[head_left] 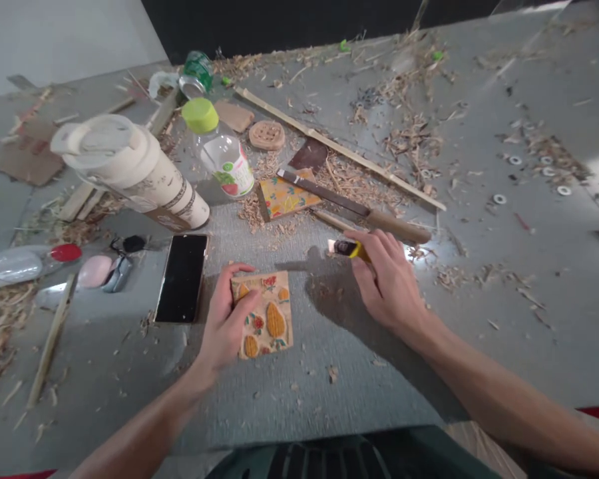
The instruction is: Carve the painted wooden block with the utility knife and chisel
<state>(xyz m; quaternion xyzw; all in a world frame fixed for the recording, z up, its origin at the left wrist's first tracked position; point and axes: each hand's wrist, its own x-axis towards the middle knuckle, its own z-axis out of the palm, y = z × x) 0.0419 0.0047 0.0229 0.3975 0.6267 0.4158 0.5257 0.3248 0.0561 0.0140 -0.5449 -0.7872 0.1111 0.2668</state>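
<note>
the left hand (pixel 225 318) grasps a square pale wooden tile (pixel 268 314) carved with orange oval motifs on the grey tabletop (pixel 299 392); the right hand (pixel 390 279) grips a small yellow-and-black tool (pixel 348 248), apart from the tile.

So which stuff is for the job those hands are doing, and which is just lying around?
For the job, it seems:
carved tile, held by the left hand
yellow-and-black tool, in the right hand

Probably just lying around:
phone
cream tumbler
bottle with the lime-green cap
green can
</note>
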